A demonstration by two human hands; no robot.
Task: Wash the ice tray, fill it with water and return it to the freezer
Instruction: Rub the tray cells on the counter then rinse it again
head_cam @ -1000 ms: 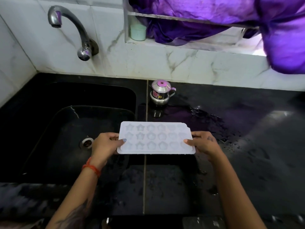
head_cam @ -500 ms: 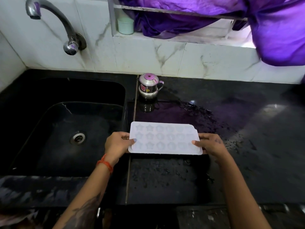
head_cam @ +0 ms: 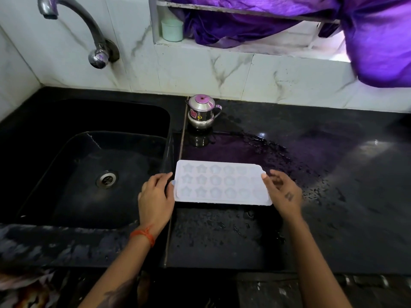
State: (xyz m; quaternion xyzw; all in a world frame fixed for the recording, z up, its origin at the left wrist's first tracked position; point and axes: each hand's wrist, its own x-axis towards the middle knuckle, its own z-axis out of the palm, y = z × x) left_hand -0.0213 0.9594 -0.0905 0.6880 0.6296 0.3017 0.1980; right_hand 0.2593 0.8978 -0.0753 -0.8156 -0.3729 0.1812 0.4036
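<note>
The white ice tray [head_cam: 222, 182], with star-shaped cells, lies flat on the wet black counter [head_cam: 222, 236] just right of the sink [head_cam: 93, 174]. My left hand [head_cam: 155, 196] rests at the tray's left edge, its thumb tip touching the rim and its fingers beside the tray, not under it. At the tray's right end my right hand [head_cam: 282, 194] has its fingers spread, with the index tip at the far right corner. Neither hand grips the tray. The tap [head_cam: 89, 34] sticks out of the wall above the sink, with no water running.
A small steel pot with a pink lid knob [head_cam: 202, 112] stands behind the tray near the wall. Water is pooled and beaded on the counter around and right of the tray. A mint cup [head_cam: 171, 30] and purple cloth [head_cam: 367, 34] sit on the window ledge above.
The tray went from held over the sink's edge, rightward and down onto the counter. Both hands have loosened from gripping its ends to just touching them.
</note>
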